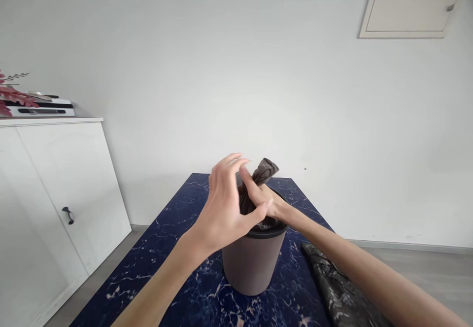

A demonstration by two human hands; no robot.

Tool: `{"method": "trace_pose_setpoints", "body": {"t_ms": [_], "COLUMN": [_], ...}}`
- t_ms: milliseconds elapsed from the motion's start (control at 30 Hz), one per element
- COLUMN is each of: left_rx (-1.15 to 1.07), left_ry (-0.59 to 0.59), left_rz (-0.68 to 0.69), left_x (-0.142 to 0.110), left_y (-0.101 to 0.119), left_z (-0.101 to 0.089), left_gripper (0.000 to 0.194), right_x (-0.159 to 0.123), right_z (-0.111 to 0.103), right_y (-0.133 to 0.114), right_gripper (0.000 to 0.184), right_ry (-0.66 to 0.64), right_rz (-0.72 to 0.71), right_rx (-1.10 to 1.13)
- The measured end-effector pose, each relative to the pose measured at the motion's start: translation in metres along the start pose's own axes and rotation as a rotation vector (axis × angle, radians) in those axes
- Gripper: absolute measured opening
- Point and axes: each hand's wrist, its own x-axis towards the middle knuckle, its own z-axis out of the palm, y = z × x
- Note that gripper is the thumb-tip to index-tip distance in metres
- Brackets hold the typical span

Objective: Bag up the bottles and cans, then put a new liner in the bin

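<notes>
A small grey-brown waste bin (pixel 253 263) stands on a dark blue marbled table (pixel 185 277). A dark bin bag (pixel 264 171) sits in the bin, with its gathered top sticking up above the rim. My right hand (pixel 260 196) is closed around the bag's twisted neck. In front of the bag, my left hand (pixel 223 203) hovers with its fingers loosely spread and curved, holding nothing that I can see. It hides part of the bag and the bin's rim.
A second dark plastic bag (pixel 340 287) lies flat on the table to the right of the bin, under my right forearm. A white cabinet (pixel 55 194) with a black knob stands at the left. A plain white wall is behind the table.
</notes>
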Motion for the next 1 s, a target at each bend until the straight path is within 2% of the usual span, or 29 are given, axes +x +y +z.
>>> {"method": "trace_pose_setpoints", "body": {"t_ms": [67,167,267,367,433,500,533,600,667,733,767,867,933,1000], "left_rx": [-0.105,-0.261,-0.365,-0.372,-0.367,-0.343,-0.328,-0.308,-0.324,-0.362,-0.372,-0.362,-0.350,-0.353], "left_ry": [0.059,-0.041,-0.150,-0.176,-0.214,-0.264,-0.274,-0.262,-0.242,-0.263,-0.278,-0.297,-0.282,-0.278], "left_rz": [-0.187,-0.424,-0.526,-0.525,-0.459,-0.369,-0.328,-0.261,-0.226,-0.257,-0.290,-0.361,-0.358,-0.354], "left_x": [-0.010,-0.017,-0.014,-0.005,0.003,0.010,0.012,0.015,0.015,0.014,0.013,0.012,0.012,0.012], "left_y": [-0.008,-0.018,-0.022,-0.023,-0.025,-0.028,-0.031,-0.036,-0.040,-0.042,-0.042,-0.040,-0.037,-0.035], "left_z": [0.002,0.007,0.011,0.012,0.011,0.010,0.010,0.010,0.010,0.011,0.011,0.010,0.009,0.008], "left_gripper": [0.097,0.115,0.119,0.099,0.062,0.025,0.015,0.015,0.018,0.019,0.018,0.015,0.013,0.012], "right_x": [0.004,0.005,0.005,0.002,-0.002,-0.008,-0.012,-0.020,-0.028,-0.034,-0.037,-0.043,-0.044,-0.042], "right_z": [-0.003,-0.010,-0.018,-0.027,-0.036,-0.047,-0.052,-0.063,-0.071,-0.073,-0.073,-0.068,-0.061,-0.055], "right_y": [-0.005,-0.014,-0.018,-0.017,-0.015,-0.015,-0.015,-0.015,-0.013,-0.009,-0.006,0.003,0.008,0.011], "right_gripper": [0.090,0.087,0.075,0.063,0.056,0.051,0.049,0.044,0.033,0.019,0.021,0.052,0.065,0.065], "right_ry": [-0.058,-0.091,-0.080,-0.082,-0.079,-0.152,-0.210,-0.301,-0.308,-0.300,-0.299,-0.248,-0.170,-0.106], "right_rz": [0.176,0.433,0.492,0.394,0.319,0.237,0.194,0.118,0.061,-0.016,-0.066,-0.151,-0.120,-0.079], "right_rx": [0.153,0.321,0.300,0.315,0.303,0.267,0.240,0.168,0.072,-0.027,-0.080,-0.288,-0.460,-0.610]}}
